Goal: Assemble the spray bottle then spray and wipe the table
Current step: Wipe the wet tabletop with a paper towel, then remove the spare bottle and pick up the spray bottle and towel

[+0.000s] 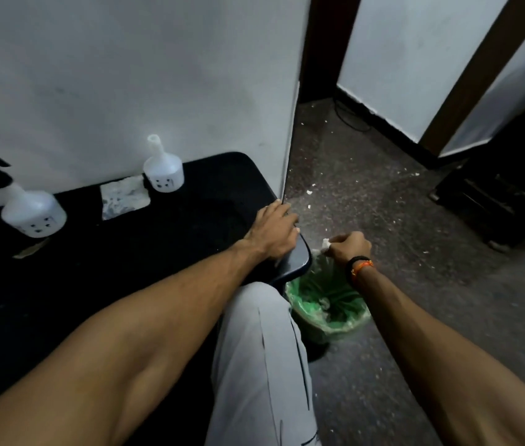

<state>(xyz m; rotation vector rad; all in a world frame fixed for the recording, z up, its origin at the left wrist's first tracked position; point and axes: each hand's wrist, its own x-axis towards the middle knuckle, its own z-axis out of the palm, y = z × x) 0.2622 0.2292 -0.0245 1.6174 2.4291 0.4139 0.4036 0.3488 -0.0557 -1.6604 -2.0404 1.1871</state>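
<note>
Black tabletop [158, 252] swallows detail in dim light. We see our left hand [274, 233] resting flat, fingers straight, on its right edge. Our right hand [349, 246] pinches a white wad [325, 243], too small to identify, above the green-lined bin [328, 320]. The spray bottle [31, 210] stands far left, the capless bottle [163, 173] beside a cloth [124, 201].

Plastic bottles, dark smooth table

The two bottles [33, 215] [163, 173] looked like cloudy white plastic — the table [158, 239] was black and smooth, the floor [399, 220] rough and speckled, the bin bag [328, 313] thin green plastic.
</note>
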